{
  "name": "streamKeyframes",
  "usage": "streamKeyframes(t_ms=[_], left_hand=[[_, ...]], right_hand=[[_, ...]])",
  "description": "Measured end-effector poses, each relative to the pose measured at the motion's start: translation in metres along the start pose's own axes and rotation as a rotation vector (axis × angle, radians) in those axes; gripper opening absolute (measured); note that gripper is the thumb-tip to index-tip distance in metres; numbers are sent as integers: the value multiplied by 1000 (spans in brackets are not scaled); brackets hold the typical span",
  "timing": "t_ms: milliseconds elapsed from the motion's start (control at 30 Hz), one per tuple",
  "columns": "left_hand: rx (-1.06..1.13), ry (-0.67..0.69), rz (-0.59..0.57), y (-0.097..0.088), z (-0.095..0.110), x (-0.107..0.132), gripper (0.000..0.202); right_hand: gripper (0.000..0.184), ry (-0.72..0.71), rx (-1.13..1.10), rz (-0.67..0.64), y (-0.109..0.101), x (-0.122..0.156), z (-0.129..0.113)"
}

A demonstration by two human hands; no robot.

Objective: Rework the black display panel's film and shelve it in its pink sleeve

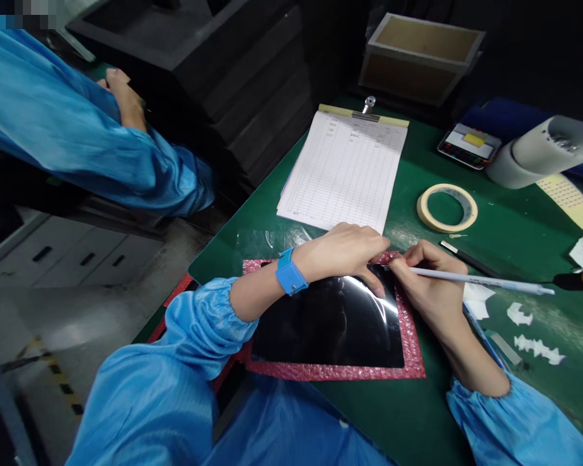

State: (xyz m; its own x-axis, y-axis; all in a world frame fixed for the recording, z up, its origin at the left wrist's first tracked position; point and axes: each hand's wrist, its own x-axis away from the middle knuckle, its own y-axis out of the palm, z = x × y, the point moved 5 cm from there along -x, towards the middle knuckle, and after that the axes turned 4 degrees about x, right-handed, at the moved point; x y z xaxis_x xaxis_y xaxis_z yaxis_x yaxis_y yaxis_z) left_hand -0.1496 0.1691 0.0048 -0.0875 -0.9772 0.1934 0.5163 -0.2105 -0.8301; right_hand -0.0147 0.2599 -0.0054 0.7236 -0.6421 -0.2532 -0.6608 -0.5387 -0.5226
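Note:
A glossy black glass panel [315, 330] lies on pink bubble wrap [412, 353] at the near edge of the table. My left hand [347, 249] reaches across the panel's far edge, its thumb apart from the fingers and resting over the glass; it wears a blue wristband [291, 272]. Held in my right hand [434, 278] is a slim white pen [486, 281], which points left toward the panel's far right corner. The pen's tip is hidden by my fingers. Both of my hands almost meet at that corner.
A clipboard with a printed form [344, 171] lies beyond the panel. To its right are a tape roll [447, 207], a small boxed device [469, 145] and a white cylinder [534, 152]. Paper scraps [539, 348] lie at right. Another person's blue sleeve [78, 129] is at left.

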Motion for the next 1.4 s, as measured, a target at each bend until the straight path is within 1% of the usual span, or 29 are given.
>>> streamKeyframes(t_ms=[233, 400, 633, 867, 1033, 1400], left_hand=[[-17, -8, -10, -1, 1, 1, 49], [-18, -15, -28, -2, 3, 1, 49], [-17, -11, -19, -2, 3, 1, 48], [-11, -14, -12, -1, 2, 1, 49], [-7, -11, -1, -2, 2, 0, 48], [-36, -13, -17, -2, 3, 1, 48]], right_hand=[[33, -24, -35, 7, -2, -1, -1], [34, -13, -19, -10, -1, -1, -1], [37, -16, -2, -31, -1, -2, -4], [38, -24, -1, -22, 0, -1, -4], [36, -15, 0, 4, 0, -1, -3], [35, -21, 2, 5, -1, -1, -3]])
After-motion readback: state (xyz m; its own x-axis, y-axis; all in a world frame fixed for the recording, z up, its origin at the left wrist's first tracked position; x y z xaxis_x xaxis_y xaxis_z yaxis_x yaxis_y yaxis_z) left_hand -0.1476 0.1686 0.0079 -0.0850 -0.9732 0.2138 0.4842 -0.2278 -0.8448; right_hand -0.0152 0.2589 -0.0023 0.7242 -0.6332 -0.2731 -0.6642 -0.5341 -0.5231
